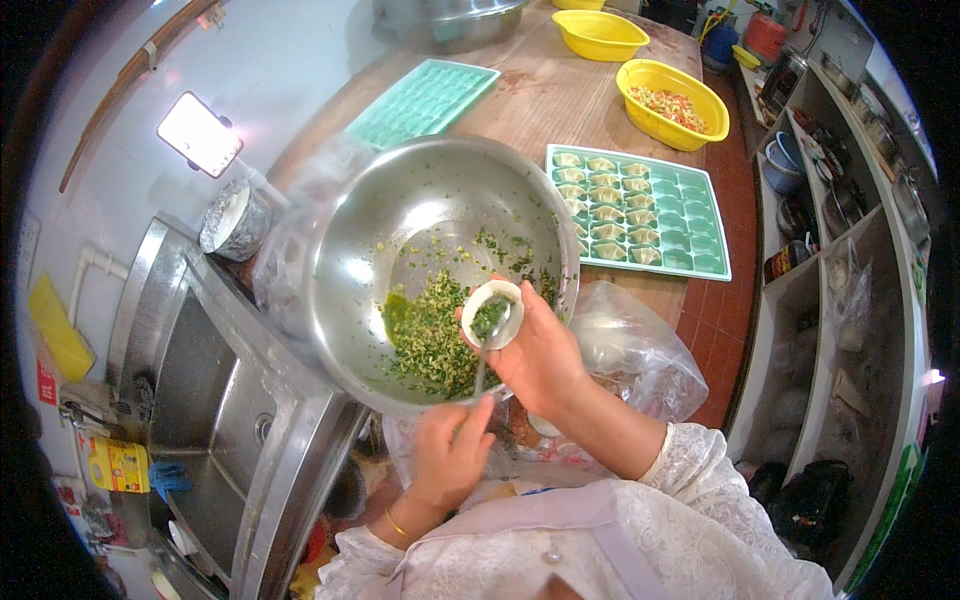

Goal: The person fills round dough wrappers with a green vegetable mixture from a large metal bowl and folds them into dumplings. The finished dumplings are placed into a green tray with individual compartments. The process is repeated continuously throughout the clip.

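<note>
My left hand (450, 454), with a bracelet at its wrist, grips the thin handle of a metal spoon (481, 371). The spoon's tip is in a round dough wrapper (511, 330), on a heap of chopped green filling (491, 311). My right hand (544, 364), palm up, cups this wrapper between thumb and fingers. Both hands are at the near right rim of a wide stainless steel bowl (427, 195). More chopped green and pale filling (439, 345) lies in the bowl, beside a flat yellow-green piece (392, 315) that I cannot identify.
Right of the bowl, a green tray (690, 225) holds several folded dumplings (606, 195). Another green tray (427, 97) lies behind. A yellow basin (630, 124) contains chopped orange and pale food. A sink (202, 375) and a lit phone (199, 135) are at left; shelves (817, 285) stand at right.
</note>
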A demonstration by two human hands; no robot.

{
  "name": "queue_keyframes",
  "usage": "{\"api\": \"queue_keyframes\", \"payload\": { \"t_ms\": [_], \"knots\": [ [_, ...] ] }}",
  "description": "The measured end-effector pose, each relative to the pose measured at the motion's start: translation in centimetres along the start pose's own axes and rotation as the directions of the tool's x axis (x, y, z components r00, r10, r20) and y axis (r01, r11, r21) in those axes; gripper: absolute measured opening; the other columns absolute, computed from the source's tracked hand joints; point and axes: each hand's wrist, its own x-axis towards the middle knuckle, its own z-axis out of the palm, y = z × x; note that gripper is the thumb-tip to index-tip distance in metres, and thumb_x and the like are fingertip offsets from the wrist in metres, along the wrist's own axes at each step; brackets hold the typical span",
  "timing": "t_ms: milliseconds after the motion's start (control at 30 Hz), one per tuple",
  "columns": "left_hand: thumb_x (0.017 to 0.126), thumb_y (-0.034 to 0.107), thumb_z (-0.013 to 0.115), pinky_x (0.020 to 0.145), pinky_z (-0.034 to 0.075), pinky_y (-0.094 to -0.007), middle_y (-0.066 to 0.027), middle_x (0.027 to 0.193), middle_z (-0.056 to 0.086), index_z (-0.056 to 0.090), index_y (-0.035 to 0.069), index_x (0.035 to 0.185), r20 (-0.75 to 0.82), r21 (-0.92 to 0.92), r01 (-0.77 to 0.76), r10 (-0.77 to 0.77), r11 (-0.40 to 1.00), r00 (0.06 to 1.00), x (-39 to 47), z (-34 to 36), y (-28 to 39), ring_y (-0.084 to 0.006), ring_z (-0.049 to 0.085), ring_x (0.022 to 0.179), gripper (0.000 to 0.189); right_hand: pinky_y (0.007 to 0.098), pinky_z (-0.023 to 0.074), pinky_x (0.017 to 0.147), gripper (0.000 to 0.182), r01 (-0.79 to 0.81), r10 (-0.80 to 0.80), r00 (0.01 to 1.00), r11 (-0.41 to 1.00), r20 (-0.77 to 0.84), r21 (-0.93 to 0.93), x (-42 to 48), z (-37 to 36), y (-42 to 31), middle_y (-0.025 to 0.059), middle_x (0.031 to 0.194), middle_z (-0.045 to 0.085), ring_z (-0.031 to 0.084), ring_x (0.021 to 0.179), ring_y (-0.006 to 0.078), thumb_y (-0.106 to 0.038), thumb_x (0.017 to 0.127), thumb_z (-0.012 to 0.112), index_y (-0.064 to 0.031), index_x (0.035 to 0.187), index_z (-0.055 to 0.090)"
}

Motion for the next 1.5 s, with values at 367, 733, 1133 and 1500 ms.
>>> {"api": "queue_keyframes", "payload": {
  "t_ms": [367, 733, 1133, 1500],
  "knots": [
    [0.079, 0.015, 0.057, 0.087, 0.033, -0.0409, -0.0122, 0.099, 0.049, 0.048, 0.001, 0.115, 0.028, 0.030, 0.269, -0.270, 0.963, 0.962, -0.1, -2.4, -1.9, -0.0307, 0.043, 0.095, 0.040, 0.0384, 0.0359, 0.097, 0.045, -0.150, 0.164, 0.983, 0.978, 0.088, -0.148, -3.5, -0.5, -1.1, 0.0155, 0.126, 0.042, 0.044, 0.115, 0.0312, -0.032, 0.095, 0.028, -0.0028, 0.128, 0.031],
    [0.059, 0.009, 0.073, 0.075, 0.038, -0.0363, -0.0032, 0.090, 0.049, 0.062, 0.016, 0.074, -0.042, -0.057, -0.163, 0.161, 0.985, 0.986, 1.8, -2.0, -0.7, -0.0257, 0.047, 0.086, 0.020, 0.0350, 0.0408, 0.091, 0.040, -0.194, 0.245, 0.959, 0.936, 0.146, -0.293, -5.6, -2.8, 0.2, 0.0099, 0.119, 0.048, 0.047, 0.109, 0.0191, -0.027, 0.091, 0.044, -0.0039, 0.124, 0.040],
    [0.067, 0.007, 0.070, 0.068, 0.038, -0.0269, -0.0049, 0.080, 0.047, 0.062, 0.008, 0.079, -0.035, -0.549, 0.223, -0.289, 0.805, 0.957, 3.5, -2.3, -0.2, -0.0187, 0.046, 0.077, 0.015, 0.0320, 0.0377, 0.092, 0.037, -0.012, 0.229, 0.935, 0.784, 0.270, -0.621, -6.9, -2.4, -0.2, 0.0088, 0.121, 0.047, 0.045, 0.110, 0.0159, -0.022, 0.090, 0.049, -0.0019, 0.122, 0.045],
    [0.073, 0.007, 0.063, 0.074, 0.037, -0.0254, -0.0058, 0.088, 0.045, 0.054, 0.002, 0.088, -0.049, -0.654, 0.245, -0.364, 0.715, 0.930, 3.5, -1.1, 0.2, -0.0157, 0.044, 0.081, 0.018, 0.0286, 0.0350, 0.093, 0.037, 0.117, 0.214, 0.930, 0.596, 0.298, -0.795, -7.1, -0.9, -1.2, 0.0095, 0.119, 0.049, 0.044, 0.111, 0.0156, -0.011, 0.088, 0.051, 0.0013, 0.122, 0.044]
  ]
}}
